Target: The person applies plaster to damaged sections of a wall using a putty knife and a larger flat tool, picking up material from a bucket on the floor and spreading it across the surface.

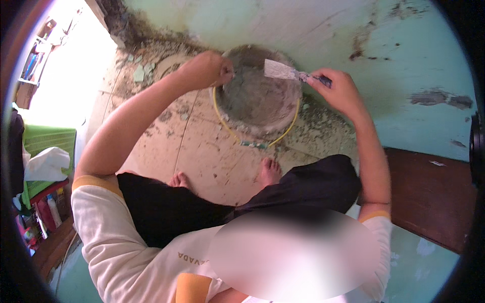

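A round bucket (260, 132) caked with grey mortar stands on the floor before me, a yellow wire handle (221, 117) hanging down its near side. Grey mortar (260, 98) coats the inside. My right hand (337, 90) grips the dark handle of a putty knife (280, 69), whose flat, mortar-smeared blade points left over the bucket's far right part. At the bucket's upper left rim is my left hand (214, 69), with its fingers curled closed. Whether those fingers pinch the rim or some small thing is hidden.
Crumbled debris (139, 73) lies on the tiled floor (156, 146) along the pale green wall (323, 30), whose paint is chipped. My bare feet (271, 171) are just nearer than the bucket. A green basket (48, 139) stands at left, a brown board (429, 197) at right.
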A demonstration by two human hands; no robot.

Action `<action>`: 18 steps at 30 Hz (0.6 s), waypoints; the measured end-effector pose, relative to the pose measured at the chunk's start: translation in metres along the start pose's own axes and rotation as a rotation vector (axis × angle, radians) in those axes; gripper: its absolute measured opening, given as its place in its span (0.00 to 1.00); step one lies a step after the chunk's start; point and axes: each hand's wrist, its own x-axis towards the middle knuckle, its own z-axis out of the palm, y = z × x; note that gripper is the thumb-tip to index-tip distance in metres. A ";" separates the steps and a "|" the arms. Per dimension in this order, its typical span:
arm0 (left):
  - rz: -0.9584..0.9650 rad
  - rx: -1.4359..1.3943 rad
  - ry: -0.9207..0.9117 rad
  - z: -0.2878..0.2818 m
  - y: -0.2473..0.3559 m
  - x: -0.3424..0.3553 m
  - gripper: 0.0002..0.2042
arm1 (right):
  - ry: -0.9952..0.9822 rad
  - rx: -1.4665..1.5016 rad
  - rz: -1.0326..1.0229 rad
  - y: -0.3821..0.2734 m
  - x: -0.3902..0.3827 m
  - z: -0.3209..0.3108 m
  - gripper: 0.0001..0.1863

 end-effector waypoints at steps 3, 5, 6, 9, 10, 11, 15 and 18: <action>-0.003 0.077 0.085 0.008 -0.017 0.012 0.10 | -0.164 -0.267 -0.070 -0.005 0.037 0.044 0.17; 0.010 0.077 0.116 0.005 -0.021 0.022 0.10 | -0.235 -0.379 -0.057 -0.006 0.057 0.071 0.15; -0.102 0.132 -0.035 -0.001 -0.017 0.030 0.13 | -0.263 -0.422 -0.032 -0.003 0.067 0.086 0.15; -0.078 0.147 0.102 0.005 -0.023 0.032 0.19 | -0.289 -0.526 -0.014 0.004 0.082 0.109 0.13; -0.085 0.146 0.153 0.012 -0.028 0.032 0.19 | -0.289 -0.557 -0.010 0.007 0.083 0.117 0.13; -0.092 0.145 0.203 0.018 -0.032 0.030 0.20 | -0.285 -0.567 0.000 0.011 0.084 0.124 0.12; -0.189 0.058 0.297 0.041 -0.040 0.025 0.20 | -0.290 -0.634 -0.024 0.039 0.083 0.148 0.10; -0.177 -0.042 0.343 0.057 -0.043 0.024 0.17 | -0.359 -0.691 -0.058 0.048 0.092 0.165 0.09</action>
